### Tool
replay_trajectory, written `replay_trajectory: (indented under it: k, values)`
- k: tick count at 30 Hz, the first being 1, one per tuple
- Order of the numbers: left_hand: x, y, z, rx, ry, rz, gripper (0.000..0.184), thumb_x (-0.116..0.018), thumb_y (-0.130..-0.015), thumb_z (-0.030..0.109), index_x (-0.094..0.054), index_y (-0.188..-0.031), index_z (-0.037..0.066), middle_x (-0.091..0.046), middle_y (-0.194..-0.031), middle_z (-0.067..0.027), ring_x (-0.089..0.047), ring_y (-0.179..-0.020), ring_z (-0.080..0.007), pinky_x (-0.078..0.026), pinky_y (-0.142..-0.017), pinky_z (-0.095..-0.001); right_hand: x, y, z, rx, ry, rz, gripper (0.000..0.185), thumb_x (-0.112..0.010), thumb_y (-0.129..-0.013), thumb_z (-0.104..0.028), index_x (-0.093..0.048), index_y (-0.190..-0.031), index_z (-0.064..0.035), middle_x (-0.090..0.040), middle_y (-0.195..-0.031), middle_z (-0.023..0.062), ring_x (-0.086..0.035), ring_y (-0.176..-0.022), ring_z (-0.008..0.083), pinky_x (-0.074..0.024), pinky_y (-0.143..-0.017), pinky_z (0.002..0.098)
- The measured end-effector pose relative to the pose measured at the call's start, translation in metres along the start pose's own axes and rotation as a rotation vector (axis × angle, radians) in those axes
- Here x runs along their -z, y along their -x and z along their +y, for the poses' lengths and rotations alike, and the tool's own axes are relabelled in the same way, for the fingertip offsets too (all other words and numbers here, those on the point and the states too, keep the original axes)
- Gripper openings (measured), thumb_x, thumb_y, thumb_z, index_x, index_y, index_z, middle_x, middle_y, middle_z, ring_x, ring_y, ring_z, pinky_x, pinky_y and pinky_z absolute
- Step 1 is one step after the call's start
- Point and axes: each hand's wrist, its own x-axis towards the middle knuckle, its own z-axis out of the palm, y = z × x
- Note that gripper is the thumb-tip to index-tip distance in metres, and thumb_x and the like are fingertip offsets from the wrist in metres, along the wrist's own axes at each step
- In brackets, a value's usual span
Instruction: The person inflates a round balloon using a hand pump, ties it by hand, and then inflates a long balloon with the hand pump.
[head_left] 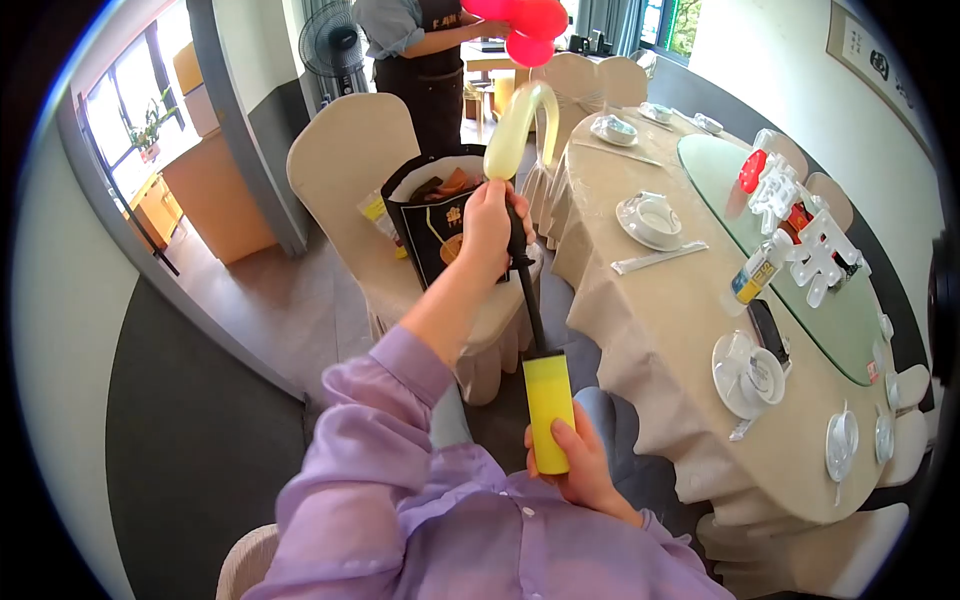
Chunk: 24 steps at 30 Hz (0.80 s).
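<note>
A hand balloon pump with a yellow barrel [547, 385] and a black rod [532, 310] slants up in front of me. My left hand [484, 228] is closed around its black upper end, at the neck of a pale yellow balloon [512, 130]. That balloon is partly inflated, long, and bent over at the top. Lower down, my right hand [585, 462] grips the bottom of the yellow barrel. The rod shows drawn out between the two hands. My left fingers hide how the balloon sits on the pump.
Right of me, a cloth-covered round table [640, 300] bears wrapped dishes [650, 220], a glass turntable [710, 180], a bottle [757, 268] and a dark phone-like object [768, 332]. Ahead, a black bag [425, 225] rests on a chair [345, 150]. Beyond stands a person [420, 80] with red balloons [530, 35].
</note>
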Motion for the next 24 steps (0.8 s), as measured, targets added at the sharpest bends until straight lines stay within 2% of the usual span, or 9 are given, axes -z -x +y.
replay_trajectory:
  k: [2, 4, 7, 11, 14, 18, 19, 22, 24]
  values:
    - [0.002, 0.018, -0.012, 0.075, 0.022, -0.043, 0.016, -0.036, -0.09, 0.019, -0.041, -0.079, 0.008, -0.043, -0.057, -0.0049, -0.042, -0.042, -0.0156, -0.037, -0.037, -0.0302, -0.005, -0.025, -0.008, 0.011, 0.021, -0.019, 0.034, -0.045, -0.088, -0.019, -0.035, -0.118, -0.0051, -0.054, -0.079, 0.0118, -0.054, -0.05, 0.0166, -0.0343, -0.036, 0.0225]
    - [-0.002, 0.026, -0.006, 0.038, -0.057, -0.141, 0.017, -0.036, -0.09, 0.02, -0.042, -0.079, 0.008, -0.043, -0.057, -0.0051, -0.042, -0.042, -0.0156, -0.037, -0.036, -0.0296, -0.015, -0.052, -0.013, 0.104, 0.02, -0.037, 0.034, -0.045, -0.088, -0.018, -0.035, -0.118, -0.0046, -0.054, -0.078, 0.0115, -0.054, -0.048, 0.0158, -0.0335, -0.035, 0.0206]
    - [-0.01, 0.01, 0.018, 0.007, -0.101, -0.141, 0.017, -0.036, -0.09, 0.02, -0.041, -0.08, 0.007, -0.043, -0.057, -0.0058, -0.043, -0.042, -0.0161, -0.038, -0.036, -0.0302, -0.023, -0.065, -0.02, 0.166, 0.004, -0.082, 0.034, -0.045, -0.088, -0.018, -0.035, -0.117, -0.0037, -0.055, -0.078, 0.011, -0.054, -0.047, 0.0147, -0.033, -0.035, 0.0191]
    - [-0.009, -0.009, 0.022, -0.002, -0.188, -0.111, 0.017, -0.035, -0.089, 0.019, -0.042, -0.081, 0.005, -0.045, -0.056, -0.0063, -0.043, -0.039, -0.0177, -0.039, -0.035, -0.0317, -0.014, -0.024, -0.006, 0.097, 0.128, -0.047, 0.039, -0.047, -0.088, -0.018, -0.033, -0.12, -0.0031, -0.055, -0.081, 0.0098, -0.055, -0.052, 0.014, -0.0362, -0.038, 0.0205]
    - [0.002, -0.01, 0.024, 0.012, -0.082, -0.106, 0.016, -0.037, -0.089, 0.019, -0.042, -0.081, 0.006, -0.045, -0.056, -0.0061, -0.043, -0.04, -0.0171, -0.038, -0.035, -0.0309, -0.01, -0.007, 0.006, 0.059, 0.206, -0.028, 0.037, -0.044, -0.089, -0.021, -0.032, -0.121, -0.0057, -0.053, -0.085, 0.0112, -0.056, -0.056, 0.0156, -0.0362, -0.04, 0.023]
    - [-0.001, 0.001, 0.04, -0.054, -0.075, -0.108, 0.017, -0.037, -0.091, 0.021, -0.042, -0.081, 0.008, -0.041, -0.058, -0.0048, -0.041, -0.044, -0.0148, -0.035, -0.038, -0.0281, -0.015, -0.014, 0.007, 0.059, 0.223, -0.064, 0.041, -0.047, -0.087, -0.015, -0.029, -0.123, -0.0064, -0.053, -0.089, 0.0104, -0.058, -0.063, 0.0164, -0.0443, -0.05, 0.0255]
    - [-0.002, 0.003, 0.044, -0.07, -0.097, -0.12, 0.017, -0.036, -0.091, 0.021, -0.042, -0.082, 0.008, -0.041, -0.058, -0.0044, -0.041, -0.044, -0.0142, -0.035, -0.038, -0.0272, -0.016, -0.015, 0.004, 0.017, 0.217, -0.074, 0.041, -0.049, -0.087, -0.014, -0.031, -0.122, -0.005, -0.054, -0.091, 0.0098, -0.058, -0.067, 0.0161, -0.0475, -0.06, 0.0273]
    - [0.0, 0.009, 0.052, -0.103, -0.138, -0.144, 0.018, -0.036, -0.092, 0.022, -0.042, -0.083, 0.008, -0.042, -0.058, -0.0042, -0.041, -0.044, -0.0138, -0.035, -0.038, -0.0268, -0.008, -0.031, 0.009, 0.011, 0.309, -0.19, 0.048, -0.056, -0.085, -0.017, -0.032, -0.123, -0.0027, -0.054, -0.092, 0.0057, -0.056, -0.075, 0.0108, -0.0452, -0.067, 0.0225]
    - [0.0, 0.014, 0.049, -0.111, -0.157, -0.153, 0.019, -0.036, -0.092, 0.024, -0.042, -0.083, 0.008, -0.042, -0.057, -0.004, -0.041, -0.043, -0.0136, -0.035, -0.037, -0.0265, -0.004, -0.042, 0.01, 0.077, 0.295, -0.204, 0.045, -0.055, -0.085, -0.017, -0.034, -0.122, -0.0022, -0.054, -0.093, 0.005, -0.056, -0.079, 0.0099, -0.0444, -0.07, 0.0222]
